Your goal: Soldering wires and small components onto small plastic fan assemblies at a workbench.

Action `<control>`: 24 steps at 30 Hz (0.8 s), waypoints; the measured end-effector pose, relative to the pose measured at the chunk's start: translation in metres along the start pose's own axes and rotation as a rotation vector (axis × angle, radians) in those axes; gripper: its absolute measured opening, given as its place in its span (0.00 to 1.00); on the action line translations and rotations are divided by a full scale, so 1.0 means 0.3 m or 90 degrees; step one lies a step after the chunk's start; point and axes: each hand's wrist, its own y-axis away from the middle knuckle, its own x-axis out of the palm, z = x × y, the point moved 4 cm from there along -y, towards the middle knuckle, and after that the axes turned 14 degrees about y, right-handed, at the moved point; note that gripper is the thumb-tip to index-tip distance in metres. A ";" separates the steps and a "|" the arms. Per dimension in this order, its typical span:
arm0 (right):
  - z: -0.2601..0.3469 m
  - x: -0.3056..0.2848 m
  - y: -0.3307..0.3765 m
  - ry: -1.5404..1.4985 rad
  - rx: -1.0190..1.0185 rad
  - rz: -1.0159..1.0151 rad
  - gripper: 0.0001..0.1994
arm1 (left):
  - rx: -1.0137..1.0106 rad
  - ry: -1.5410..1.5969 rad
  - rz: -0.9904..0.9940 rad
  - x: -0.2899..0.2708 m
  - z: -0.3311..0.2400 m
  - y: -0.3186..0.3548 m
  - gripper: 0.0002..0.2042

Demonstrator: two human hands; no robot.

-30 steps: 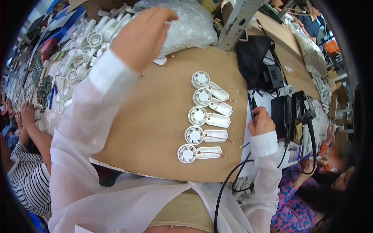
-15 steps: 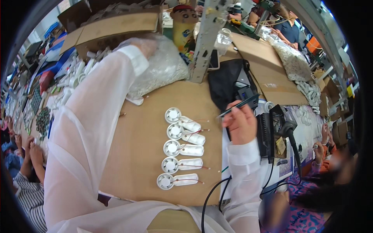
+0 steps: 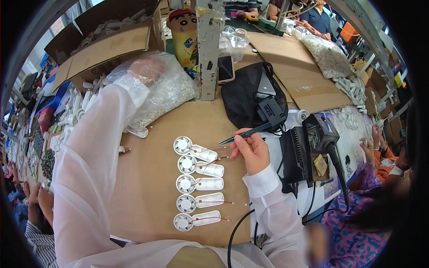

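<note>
Several small white handheld fan halves (image 3: 206, 183), each with a round fan head and thin red wires, lie in a column on the brown cardboard. My right hand (image 3: 254, 154) grips dark tweezers (image 3: 248, 133) just right of the topmost fan half (image 3: 203, 153). The tweezers' tips point left, near that fan's wire ends; whether they touch cannot be made out. My left hand (image 3: 148, 70) is at the top of a clear plastic bag (image 3: 167, 91) full of small white pieces, seen blurred through the film, its fingers hidden.
A soldering station (image 3: 297, 154) with a black cable stands at the right, beside a black mesh pouch (image 3: 241, 89). A metal post (image 3: 208, 53) rises behind the cardboard, with a yellow cartoon cup (image 3: 184, 38) left of it. White parts heap up far left. Other people sit at both sides.
My right hand has moved with the tweezers toward the topmost fan half's wires. My left hand stays at the bag, and the whole view has shifted slightly.
</note>
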 end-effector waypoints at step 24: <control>-0.151 0.074 0.105 0.006 0.003 -0.012 0.09 | -0.337 1.000 0.198 -0.190 0.167 0.534 0.13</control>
